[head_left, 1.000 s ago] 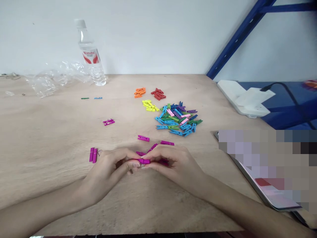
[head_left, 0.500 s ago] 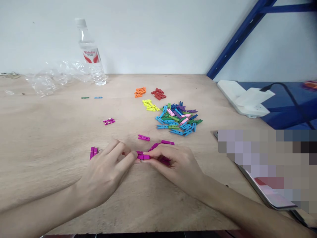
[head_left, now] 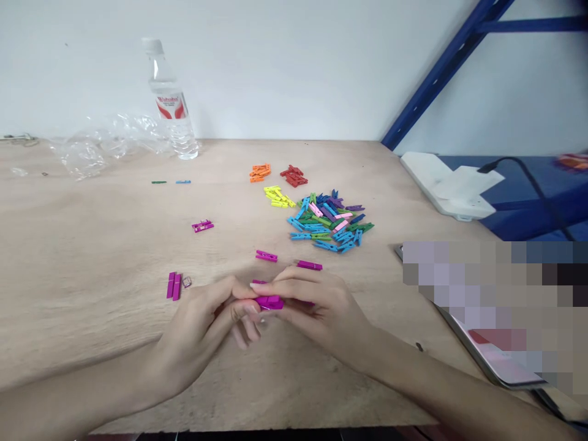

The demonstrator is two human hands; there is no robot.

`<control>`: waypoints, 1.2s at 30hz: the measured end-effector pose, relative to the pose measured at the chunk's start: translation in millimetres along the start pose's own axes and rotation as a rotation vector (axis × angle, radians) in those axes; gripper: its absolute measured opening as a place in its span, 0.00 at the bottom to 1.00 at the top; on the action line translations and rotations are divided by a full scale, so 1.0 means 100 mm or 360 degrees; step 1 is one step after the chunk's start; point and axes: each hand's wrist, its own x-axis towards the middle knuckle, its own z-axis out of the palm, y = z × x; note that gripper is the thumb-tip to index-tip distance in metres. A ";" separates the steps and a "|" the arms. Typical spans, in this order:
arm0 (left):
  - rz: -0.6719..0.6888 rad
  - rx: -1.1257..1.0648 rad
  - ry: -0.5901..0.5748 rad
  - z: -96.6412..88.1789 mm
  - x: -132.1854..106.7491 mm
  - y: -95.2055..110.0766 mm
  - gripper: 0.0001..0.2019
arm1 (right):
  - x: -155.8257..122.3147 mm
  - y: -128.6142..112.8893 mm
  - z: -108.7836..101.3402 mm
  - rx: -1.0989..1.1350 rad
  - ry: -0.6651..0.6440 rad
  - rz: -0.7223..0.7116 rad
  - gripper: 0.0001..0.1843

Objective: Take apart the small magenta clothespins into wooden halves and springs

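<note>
Grip pressed tight — left hand (head_left: 199,324) | right hand (head_left: 324,312) — pinching one magenta clothespin (head_left: 269,302)

My plywood desk (head_left: 92,257) carries a heap of mixed-colour mini clothespins (head_left: 328,223), with magenta clothespins (head_left: 171,285) spread nearer me. Farther back are a plastic water bottle (head_left: 172,104) and what looks like crumpled clear wrap (head_left: 105,144).

You're pinching with your bare left hand (head_left: 197,327) and bare right hand (head_left: 324,312), both curled inward and meeting at the centre, left fingers (head_left: 243,312) bent under. Your bare left forearm (head_left: 78,386) and bare right forearm (head_left: 436,386) are angling in from the lower corners.
</note>
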 end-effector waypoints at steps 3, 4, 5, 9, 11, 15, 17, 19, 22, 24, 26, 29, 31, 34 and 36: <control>-0.0096 -0.0131 0.0050 0.04 0.01 -0.01 0.12 | -0.01 0.05 0.03 0.0118 0.0069 0.0007 0.11; -0.0131 -0.0078 0.0081 0.04 0.01 -0.01 0.12 | -0.01 0.05 0.04 0.0146 0.0086 0.0024 0.11; -0.0160 -0.0002 0.0112 0.04 0.01 -0.01 0.12 | -0.01 0.05 0.05 0.0163 0.0100 0.0050 0.10; -0.0208 0.0120 0.0119 0.03 0.04 -0.01 0.13 | -0.02 0.02 0.06 0.0194 0.0071 0.0258 0.07; -0.0212 0.0041 0.0082 0.03 0.07 -0.01 0.12 | -0.02 0.00 0.05 0.0203 0.0051 0.0309 0.09; -0.0236 -0.0025 0.0040 0.03 0.10 0.00 0.10 | -0.02 -0.03 0.03 0.0178 0.0047 0.0339 0.06; -0.0224 0.0012 0.0037 0.02 0.10 0.00 0.10 | -0.01 -0.06 0.04 0.0209 0.0057 0.0388 0.05; -0.0185 0.0037 0.0011 0.01 0.11 0.00 0.11 | -0.01 -0.09 0.05 0.0305 0.0060 0.0457 0.03; -0.0148 0.0001 -0.0089 0.00 0.13 -0.01 0.12 | -0.01 -0.11 0.07 0.0408 0.0016 0.0521 0.03; -0.0132 0.0050 -0.0110 0.01 0.13 -0.01 0.12 | -0.02 -0.08 0.07 0.0405 -0.0039 0.0509 0.04; -0.0089 0.0200 -0.0063 0.02 0.13 -0.02 0.12 | -0.02 -0.05 0.06 0.0412 -0.0108 0.0503 0.04; 0.0012 0.0446 0.0013 0.05 0.11 -0.02 0.11 | 0.00 -0.02 0.04 0.0479 -0.0169 0.0548 0.04; 0.0097 0.0557 0.0032 0.07 0.09 -0.03 0.09 | 0.00 -0.03 0.03 0.0534 -0.0160 0.0597 0.08; 0.0184 0.0682 0.0044 0.09 0.06 -0.03 0.08 | 0.01 -0.04 0.01 0.0581 -0.0146 0.0675 0.14; 0.0196 0.0740 0.0046 0.09 0.04 -0.03 0.08 | 0.01 -0.04 -0.01 0.0575 -0.0181 0.0710 0.15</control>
